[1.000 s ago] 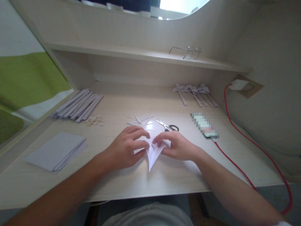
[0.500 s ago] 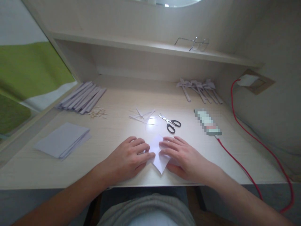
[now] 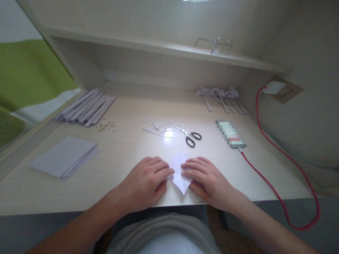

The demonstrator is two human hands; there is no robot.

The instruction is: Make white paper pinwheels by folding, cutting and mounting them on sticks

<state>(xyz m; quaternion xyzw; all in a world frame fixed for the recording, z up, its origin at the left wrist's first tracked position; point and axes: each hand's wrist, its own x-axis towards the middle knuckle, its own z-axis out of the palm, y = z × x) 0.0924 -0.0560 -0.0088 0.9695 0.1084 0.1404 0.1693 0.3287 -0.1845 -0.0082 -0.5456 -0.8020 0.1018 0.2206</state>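
A small piece of folded white paper (image 3: pixel 182 179), with a diamond outline and a point toward me, lies near the desk's front edge. My left hand (image 3: pixel 150 180) holds its left side, fingers curled and the index fingertip on the paper. From the right, my right hand (image 3: pixel 205 178) grips the other side, fingers on top and thumb tucked low by the edge. The parts of the paper under my fingers are hidden. Beyond it rest scissors (image 3: pixel 188 135) with black handles, blades slightly apart, and thin white paper strips (image 3: pixel 159 128).
Left on the desk (image 3: pixel 122 144) are stacked paper sheets (image 3: pixel 65 155), rolled paper tubes (image 3: pixel 87 107) and a pile of rubber bands (image 3: pixel 106 124). At right are paper shapes on stems (image 3: pixel 221 97), a phone (image 3: pixel 231 134) and its red cable (image 3: pixel 267 181). Glasses (image 3: pixel 217 45) sit on the shelf.
My fingers have shifted slightly on the folded paper, and more of its upper part shows between my hands. The camera view has tilted a little.
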